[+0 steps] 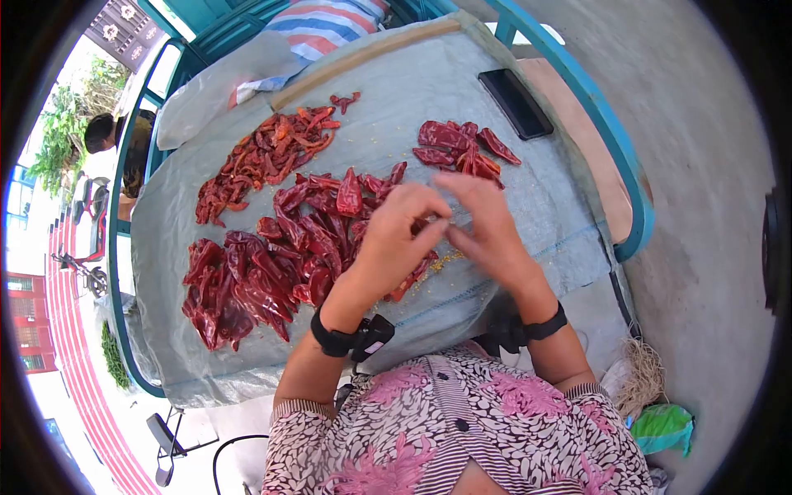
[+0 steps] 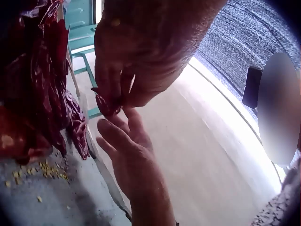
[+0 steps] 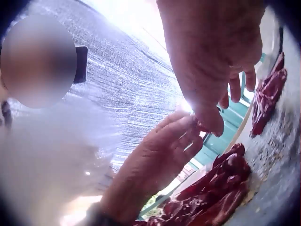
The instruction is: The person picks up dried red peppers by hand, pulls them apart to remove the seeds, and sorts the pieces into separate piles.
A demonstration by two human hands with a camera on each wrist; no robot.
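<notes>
My left hand pinches a small dark red dried chili pepper between thumb and fingertips, above the sheet. Facing it, my right hand has its fingers loosely extended, with fingertips right at the pepper. In the right wrist view, the right thumb meets the tips of the left hand, where a bit of red shows. From above, the hands mostly hide the pepper. A large heap of glossy dried red peppers lies beside the left hand. Beyond the right hand is a smaller pile of peppers.
A pile of thinner, orange-red peppers lies farther back on the grey sheet. Yellow seeds are scattered below the hands. A phone rests at the right, inside the teal metal rail. A striped bag stands behind.
</notes>
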